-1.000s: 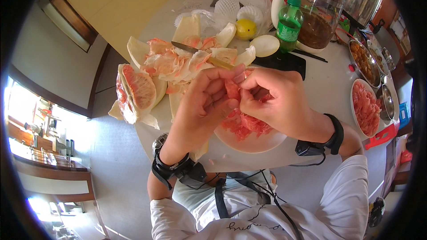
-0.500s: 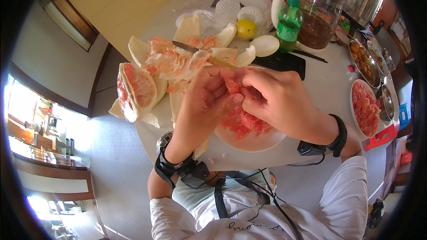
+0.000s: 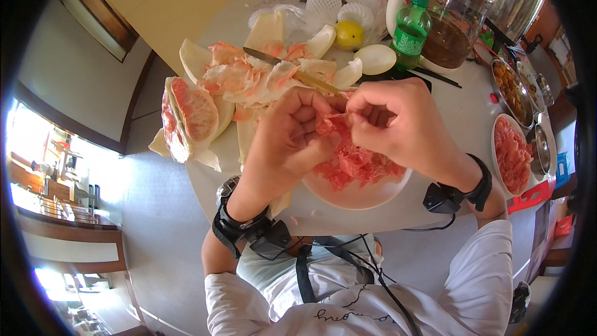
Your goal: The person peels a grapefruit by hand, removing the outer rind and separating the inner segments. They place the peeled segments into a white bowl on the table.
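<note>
Over a white plate (image 3: 367,201) of pink pomelo flesh (image 3: 360,167), both my hands meet at a piece of pomelo (image 3: 331,124). My left hand (image 3: 295,134) is closed around the piece from the left, fingers curled and thumb below. The curled fingers of my right hand (image 3: 398,124) pinch its upper right edge. Just beyond my hands, a knife (image 3: 316,82) lies on a heap of peeled membranes (image 3: 242,84). Left of the heap rests a chunk of pomelo (image 3: 198,112) with its pith still on.
Thick rind pieces (image 3: 268,28) surround the heap. Farther back are a yellow fruit (image 3: 349,35), foam nets (image 3: 323,6), a green bottle (image 3: 410,34) and a glass pitcher (image 3: 448,31). On the right stand a bowl of pink pulp (image 3: 512,155) and a metal dish of food (image 3: 511,90).
My right hand has drawn slightly right and up, widening the gap between my hands. More of the pomelo piece now shows between them. The view has shifted a little.
</note>
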`<state>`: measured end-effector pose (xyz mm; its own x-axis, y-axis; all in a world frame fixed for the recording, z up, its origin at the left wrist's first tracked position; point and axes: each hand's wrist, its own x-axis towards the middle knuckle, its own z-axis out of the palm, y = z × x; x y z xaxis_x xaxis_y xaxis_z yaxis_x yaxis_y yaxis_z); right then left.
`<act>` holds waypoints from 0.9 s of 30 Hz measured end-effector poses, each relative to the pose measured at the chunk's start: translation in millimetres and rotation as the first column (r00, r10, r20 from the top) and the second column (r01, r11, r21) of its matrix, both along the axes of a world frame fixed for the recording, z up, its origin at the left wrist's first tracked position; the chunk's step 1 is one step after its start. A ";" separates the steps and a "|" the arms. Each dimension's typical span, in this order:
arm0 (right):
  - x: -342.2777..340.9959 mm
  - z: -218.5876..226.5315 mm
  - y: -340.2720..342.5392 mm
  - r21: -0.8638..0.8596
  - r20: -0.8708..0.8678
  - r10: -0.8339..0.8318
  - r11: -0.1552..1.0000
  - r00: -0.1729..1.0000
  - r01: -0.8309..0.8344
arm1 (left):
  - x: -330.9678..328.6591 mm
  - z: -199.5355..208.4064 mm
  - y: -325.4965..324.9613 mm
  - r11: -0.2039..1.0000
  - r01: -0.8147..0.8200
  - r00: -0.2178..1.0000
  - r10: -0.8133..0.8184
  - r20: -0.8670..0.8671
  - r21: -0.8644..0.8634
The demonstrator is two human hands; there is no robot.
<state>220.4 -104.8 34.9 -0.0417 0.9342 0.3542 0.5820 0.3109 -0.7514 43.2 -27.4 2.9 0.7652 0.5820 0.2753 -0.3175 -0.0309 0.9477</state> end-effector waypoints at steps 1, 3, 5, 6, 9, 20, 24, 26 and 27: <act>1.6 1.2 -0.1 -0.039 -0.069 0.021 0.999 0.997 -0.024 | -0.2 -0.3 0.2 1.000 0.002 1.000 -0.002 0.021 0.002; 2.7 1.3 0.9 -0.063 -0.107 0.028 0.997 0.994 -0.035 | -0.2 -0.7 1.3 1.000 0.006 0.999 -0.007 0.041 0.023; 3.0 0.0 3.1 -0.043 -0.136 0.031 0.998 0.990 -0.038 | 0.3 -0.5 3.2 0.998 0.018 0.999 -0.020 0.037 0.060; 2.9 -1.1 4.6 -0.032 -0.147 0.024 0.999 0.989 -0.029 | 0.8 -0.5 3.4 0.999 0.013 0.999 -0.015 0.045 0.042; 4.6 -3.2 9.2 -0.022 -0.152 0.000 1.000 0.988 -0.003 | 0.9 0.8 1.8 1.000 -0.007 0.999 0.009 0.053 -0.030; -1.4 -12.3 10.6 0.014 -0.059 0.055 0.998 0.997 -0.054 | 6.5 -5.3 6.5 0.969 -0.103 0.947 0.164 -0.276 0.223; -1.0 -13.9 11.9 -0.090 -0.141 0.066 0.993 0.988 -0.079 | 1.6 -6.4 5.0 0.997 -0.059 0.946 0.074 -0.317 0.057; -1.6 -15.3 12.2 -0.028 -0.047 0.079 0.996 0.996 -0.080 | 2.2 -7.5 4.5 0.996 -0.044 0.959 0.062 -0.278 0.073; -2.2 -16.0 12.3 0.012 0.018 0.077 0.997 0.997 -0.078 | 1.8 -7.8 4.5 0.995 -0.065 0.953 0.086 -0.291 0.082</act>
<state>218.2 -92.5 18.9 -0.1200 0.9235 0.3644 0.5686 0.3648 -0.7373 44.9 -22.9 -4.9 0.7732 0.6281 0.0871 -0.0194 -0.1138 0.9933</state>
